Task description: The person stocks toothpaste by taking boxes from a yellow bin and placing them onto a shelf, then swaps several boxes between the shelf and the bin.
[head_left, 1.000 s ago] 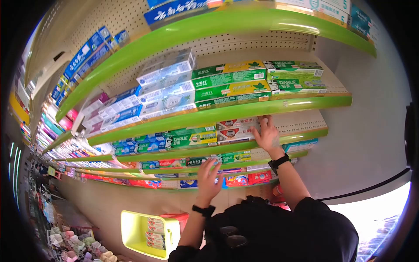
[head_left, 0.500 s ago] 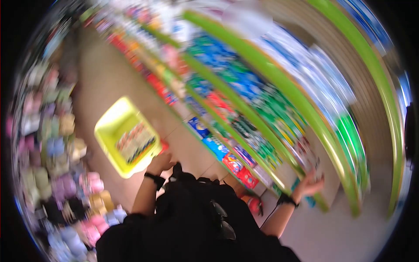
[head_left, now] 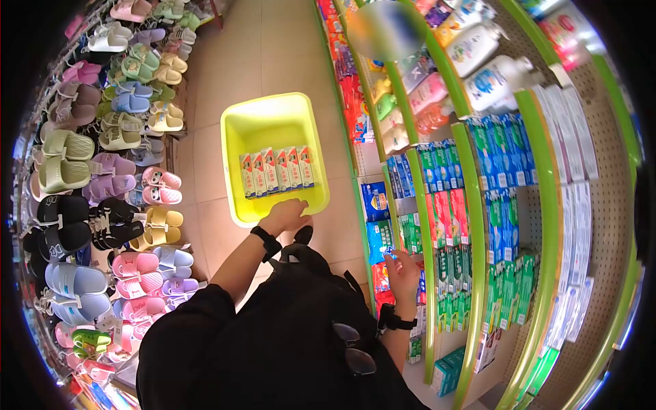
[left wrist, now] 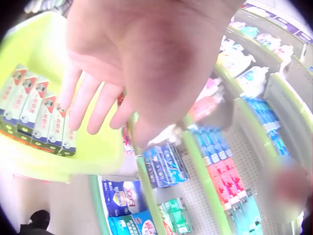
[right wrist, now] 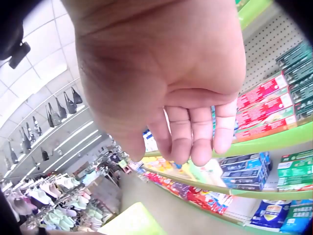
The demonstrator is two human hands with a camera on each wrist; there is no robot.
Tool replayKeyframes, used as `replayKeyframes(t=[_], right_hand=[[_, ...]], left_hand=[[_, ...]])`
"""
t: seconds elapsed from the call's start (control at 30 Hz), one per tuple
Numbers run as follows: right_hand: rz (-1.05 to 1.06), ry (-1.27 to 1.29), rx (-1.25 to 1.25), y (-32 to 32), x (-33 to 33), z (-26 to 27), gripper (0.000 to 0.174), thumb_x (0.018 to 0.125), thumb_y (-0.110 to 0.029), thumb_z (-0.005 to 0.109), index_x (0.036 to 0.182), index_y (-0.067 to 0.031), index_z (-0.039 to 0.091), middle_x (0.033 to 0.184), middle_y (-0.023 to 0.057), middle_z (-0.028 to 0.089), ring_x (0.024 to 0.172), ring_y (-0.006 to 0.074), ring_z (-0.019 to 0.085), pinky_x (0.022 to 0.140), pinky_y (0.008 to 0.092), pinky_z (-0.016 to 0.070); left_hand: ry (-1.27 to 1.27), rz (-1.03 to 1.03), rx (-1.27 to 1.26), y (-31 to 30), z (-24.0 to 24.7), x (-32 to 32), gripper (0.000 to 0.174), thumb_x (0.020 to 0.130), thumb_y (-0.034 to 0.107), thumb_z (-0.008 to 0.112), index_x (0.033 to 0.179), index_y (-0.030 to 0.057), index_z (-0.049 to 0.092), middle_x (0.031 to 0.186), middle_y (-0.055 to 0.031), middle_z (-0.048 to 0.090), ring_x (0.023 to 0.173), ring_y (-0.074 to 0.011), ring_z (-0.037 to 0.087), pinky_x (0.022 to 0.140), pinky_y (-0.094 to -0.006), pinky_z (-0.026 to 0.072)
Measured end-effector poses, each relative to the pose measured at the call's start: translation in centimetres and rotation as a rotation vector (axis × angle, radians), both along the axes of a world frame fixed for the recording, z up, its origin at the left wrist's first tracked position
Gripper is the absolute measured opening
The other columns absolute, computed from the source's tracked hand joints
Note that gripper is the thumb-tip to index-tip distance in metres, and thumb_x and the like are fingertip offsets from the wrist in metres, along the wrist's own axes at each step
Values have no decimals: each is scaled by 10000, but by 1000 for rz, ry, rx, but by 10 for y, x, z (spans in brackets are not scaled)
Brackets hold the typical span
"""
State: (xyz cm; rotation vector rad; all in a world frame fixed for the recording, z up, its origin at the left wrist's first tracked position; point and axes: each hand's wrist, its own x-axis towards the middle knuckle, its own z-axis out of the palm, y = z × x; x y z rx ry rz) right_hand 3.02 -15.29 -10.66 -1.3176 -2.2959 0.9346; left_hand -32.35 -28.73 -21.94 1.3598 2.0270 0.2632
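Note:
A yellow basket [head_left: 273,121] stands on the floor in the head view, with a row of several white-and-red toothpaste boxes [head_left: 277,172] lying in it. At its near rim is my left hand [head_left: 285,216], overlapping the edge in this view. The left wrist view shows that hand [left wrist: 142,63] with fingers extended and nothing in them, beside the boxes. Off to the right, my right hand [head_left: 403,277] hovers in front of the lower shelves. Its palm is bare and its fingers [right wrist: 181,142] hang loosely bent in the right wrist view.
Green-edged shelves [head_left: 478,273] run along the right, stocked with toothpaste boxes [head_left: 447,215] and bottles [head_left: 495,82]. Racks of slippers [head_left: 75,225] line the left. A tiled aisle floor [head_left: 225,41] stretches between them, and blue packets [head_left: 376,201] sit low on the shelf.
My view has swung left and down from the shelves to the basket. The right hand has come away from the toothpaste boxes on the shelf; the left hand has moved to the basket's rim.

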Motion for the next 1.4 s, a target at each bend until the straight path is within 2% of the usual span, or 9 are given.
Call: replayKeyframes(t=[0.2, 0.27, 0.37, 0.7, 0.9, 1.03, 1.17, 1.27, 1.4], right_hand=[[39, -110, -150, -17, -41, -29, 225, 929, -172, 797, 1100, -37, 744, 818, 125, 707, 689, 236, 689, 627, 349, 555], [26, -189, -239, -32, -40, -42, 220, 934, -167, 789, 1105, -37, 743, 824, 124, 708, 697, 245, 692, 634, 349, 558], [40, -244, -348, -58, -25, -57, 279, 949, -217, 796, 1148, -28, 749, 873, 97, 740, 750, 151, 696, 676, 291, 562], [-114, -290, -489, -82, -12, -43, 300, 971, -216, 752, 1201, -29, 711, 1057, 165, 751, 867, 289, 740, 755, 370, 588], [-142, -285, -439, -65, -15, -33, 307, 967, -196, 760, 1210, -14, 720, 1054, 149, 761, 919, 253, 751, 757, 366, 613], [-39, -227, -231, -57, -15, -25, 345, 962, -253, 762, 1216, -27, 705, 976, 148, 735, 785, 286, 718, 704, 384, 586], [-126, -170, -261, -53, -17, -21, 403, 934, -258, 799, 1248, -27, 697, 951, 138, 729, 765, 261, 709, 710, 369, 586], [-182, 2, -458, -46, -35, -7, 693, 870, -184, 867, 1473, -27, 565, 1111, 89, 717, 882, 155, 696, 783, 306, 585], [-76, 200, -209, -35, -68, 16, 964, 779, -296, 949, 1552, -30, 439, 1312, 174, 623, 1092, 280, 666, 893, 400, 579]], left_hand=[[-34, 370, -39, 23, -105, -55, 877, 871, 377, 820, 1579, 101, 382, 1448, -278, 550, 1313, -467, 581, 1023, -550, 537], [398, 405, -221, 34, -138, -66, 1113, 812, 409, 881, 1682, 209, 215, 1639, -323, 334, 1435, -573, 425, 1120, -604, 459], [424, 376, -359, 45, -179, -92, 1260, 751, 444, 924, 1705, 325, 111, 1721, -329, 122, 1485, -641, 288, 1180, -647, 371], [864, 210, -386, 37, -263, -101, 519, 1032, 183, 556, 1540, 273, 496, 1695, -325, 233, 1423, -571, 442, 1191, -582, 351], [113, 414, -213, 47, -200, -82, 939, 701, 97, 865, 1536, 125, 436, 1641, -449, -35, 1271, -618, 539, 1058, -570, 536], [23, 371, 6, 43, -161, -67, 1035, 641, 114, 881, 1558, 93, 402, 1652, -432, -48, 1338, -630, 482, 1134, -571, 469], [-36, 93, 448, 65, -48, -38, 1092, 645, 122, 910, 1606, 91, 391, 1700, -351, 19, 1551, -566, 198, 1252, -533, 344], [-246, -146, 519, 82, 48, -4, 1047, 659, 105, 905, 1593, 109, 433, 1722, -237, 163, 1548, -470, 293, 1249, -510, 355], [-439, -495, 754, 103, 97, 51, 991, 670, 118, 885, 1566, 74, 462, 1671, -205, 347, 1436, -425, 453, 1174, -504, 422]])
